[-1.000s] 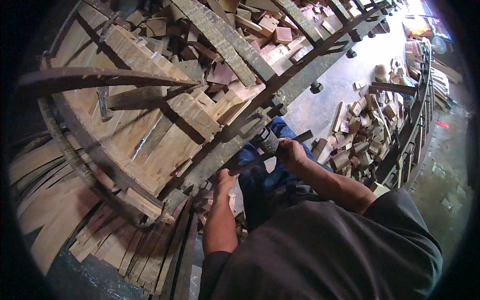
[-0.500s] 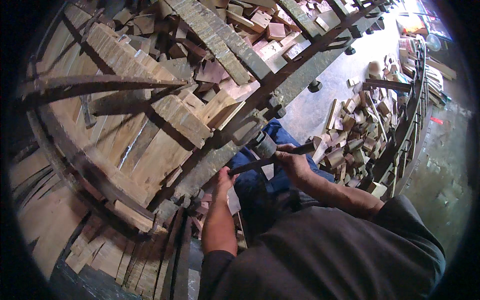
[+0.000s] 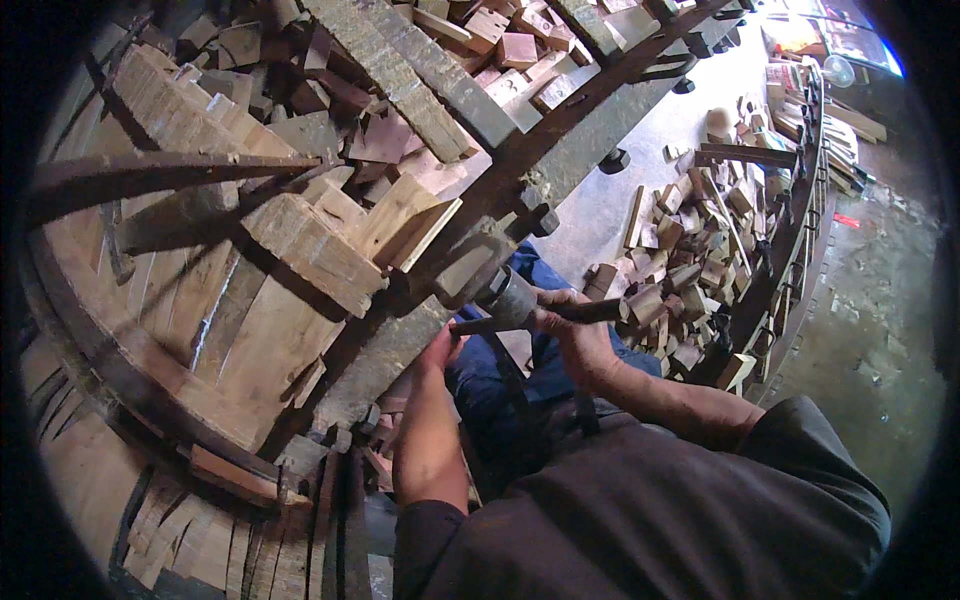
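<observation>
A socket wrench with a thick round metal head lies against the near side of the metal beam. Whether its head sits over a bolt is hidden. A dark crossbar runs through the head, nearly level from left to right. At the bar's left end my left hand is closed around it, close to the beam. My right hand wraps the bar just right of the head, leaving the bar's right tip sticking out. Square-headed bolts stand out from the beam farther up.
Beyond the beam, wooden boards line a large curved frame, with loose wood blocks past them. A curved dark bar juts in at the left. More wood blocks are heaped on the floor at right, beside a slatted metal rail.
The wrench's crossbar has turned nearer to level: its left end rose and its right end dropped. Both hands stay on it. My view has shifted, so the surroundings sit farther left.
</observation>
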